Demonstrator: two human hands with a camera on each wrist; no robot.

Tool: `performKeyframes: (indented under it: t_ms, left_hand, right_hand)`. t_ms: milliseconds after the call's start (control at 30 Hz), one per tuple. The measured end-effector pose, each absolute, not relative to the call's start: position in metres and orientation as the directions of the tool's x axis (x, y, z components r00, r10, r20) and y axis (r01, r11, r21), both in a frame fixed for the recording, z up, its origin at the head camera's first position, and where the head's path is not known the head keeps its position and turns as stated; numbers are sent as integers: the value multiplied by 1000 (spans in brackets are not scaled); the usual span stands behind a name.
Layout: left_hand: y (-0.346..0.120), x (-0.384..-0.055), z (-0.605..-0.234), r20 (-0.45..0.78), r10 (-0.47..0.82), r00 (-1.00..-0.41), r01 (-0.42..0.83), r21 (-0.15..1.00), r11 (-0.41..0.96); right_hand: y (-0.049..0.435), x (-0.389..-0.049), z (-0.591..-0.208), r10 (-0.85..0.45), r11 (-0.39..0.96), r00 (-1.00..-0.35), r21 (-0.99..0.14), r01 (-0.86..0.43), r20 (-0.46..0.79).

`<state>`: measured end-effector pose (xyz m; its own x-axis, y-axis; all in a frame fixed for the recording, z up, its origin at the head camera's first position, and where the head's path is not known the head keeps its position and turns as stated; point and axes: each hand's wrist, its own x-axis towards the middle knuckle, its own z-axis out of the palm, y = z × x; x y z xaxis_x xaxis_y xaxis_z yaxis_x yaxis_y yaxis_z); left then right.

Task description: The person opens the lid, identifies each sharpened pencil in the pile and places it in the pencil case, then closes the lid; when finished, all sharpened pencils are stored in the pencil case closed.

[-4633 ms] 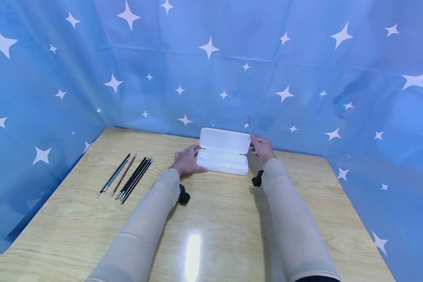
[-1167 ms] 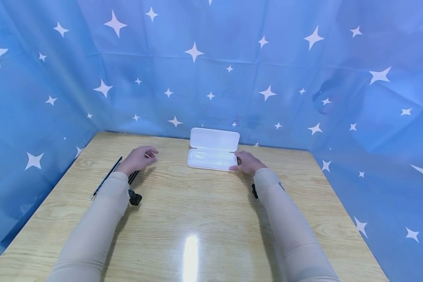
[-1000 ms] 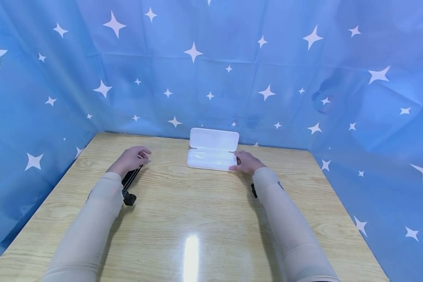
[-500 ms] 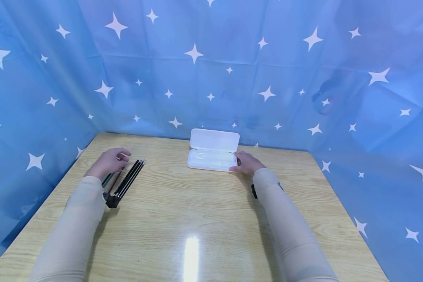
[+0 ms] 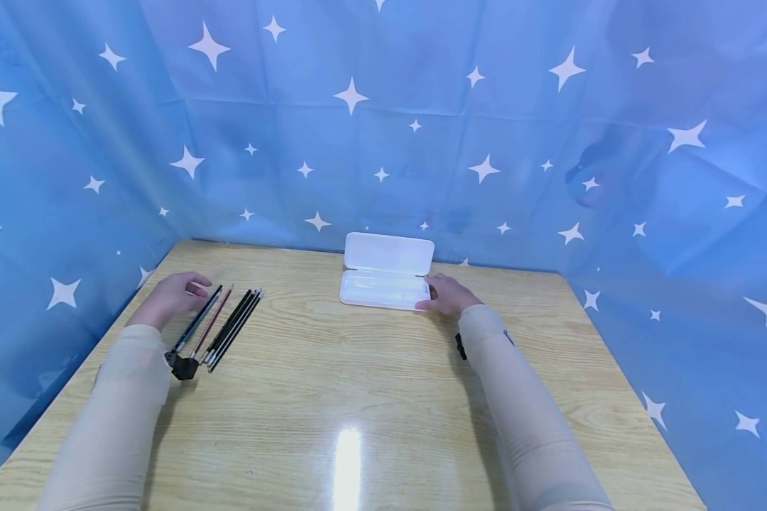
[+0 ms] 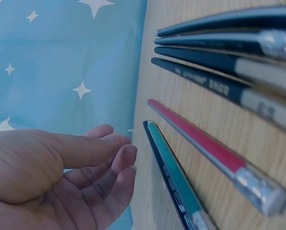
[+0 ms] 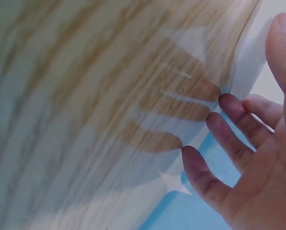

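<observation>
We see a left hand (image 5: 174,295), loosely curled round nothing, beside a slim teal pencil (image 6: 174,165); the right hand (image 5: 449,294) (relaxed, not gripping) edges a white rectangular plastic case (image 5: 390,253).

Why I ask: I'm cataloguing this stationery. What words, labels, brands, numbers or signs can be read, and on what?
No text can be read for certain.
Black pencil nearest the red pencil: lettering and a mark on its pale end, too blurred.
Dark strip beside the green pencil: pale marks, too blurred.
Open white pencil case: no lettering visible.
Blue curtain: stars, no words.
</observation>
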<state>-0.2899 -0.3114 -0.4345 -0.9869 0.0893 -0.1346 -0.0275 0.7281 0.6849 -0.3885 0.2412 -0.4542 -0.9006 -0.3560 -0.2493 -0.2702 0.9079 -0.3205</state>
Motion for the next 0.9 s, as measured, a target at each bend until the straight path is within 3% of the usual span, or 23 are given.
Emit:
performKeyframes:
  t_ms: [567, 900]
  left_hand:
    - [-307, -290, -435, -246, 109, -963, -101, 705, 702]
    - [-305, -289, -433, -237, 107, -966, -88, 684, 724]
  right_hand:
    - [242, -390, -458, -360, 903, -901, -332, -272, -241]
    - [243, -389, -458, -362, 902, -903, -332, -276, -232]
